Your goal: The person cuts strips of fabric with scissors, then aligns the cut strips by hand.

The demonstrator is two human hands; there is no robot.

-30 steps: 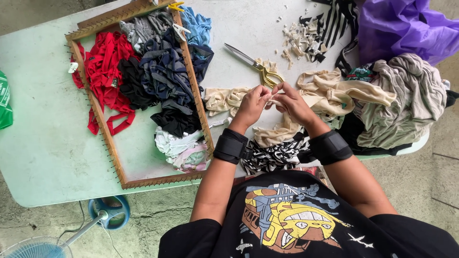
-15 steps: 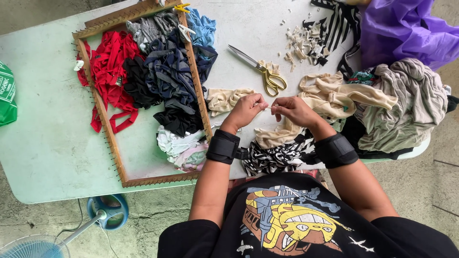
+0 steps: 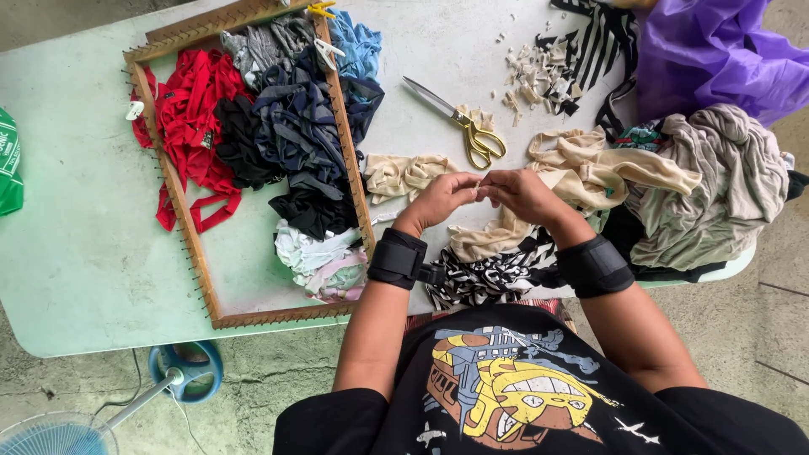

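Observation:
My left hand (image 3: 440, 200) and my right hand (image 3: 524, 194) meet fingertip to fingertip over the table, both pinching a small piece of beige fabric strip between them. Both wrists wear black wrist braces. Beige fabric strips (image 3: 403, 175) lie just left of my left hand, and a longer beige cloth (image 3: 590, 168) trails to the right of my right hand. Yellow-handled scissors (image 3: 468, 128) lie shut on the table just beyond my hands. A black-and-white patterned cloth (image 3: 489, 274) lies under my forearms.
A wooden pegged frame (image 3: 198, 253) on the pale green table (image 3: 76, 253) holds red, black, navy, grey, blue and white fabric strips. Fabric scraps (image 3: 535, 80), striped cloth, a purple cloth (image 3: 708, 50) and a grey garment (image 3: 725, 185) lie at right. A fan (image 3: 59, 430) stands on the floor.
My hands have shifted slightly toward me and closer together, still working the beige strip. The scissors and the frame have not moved.

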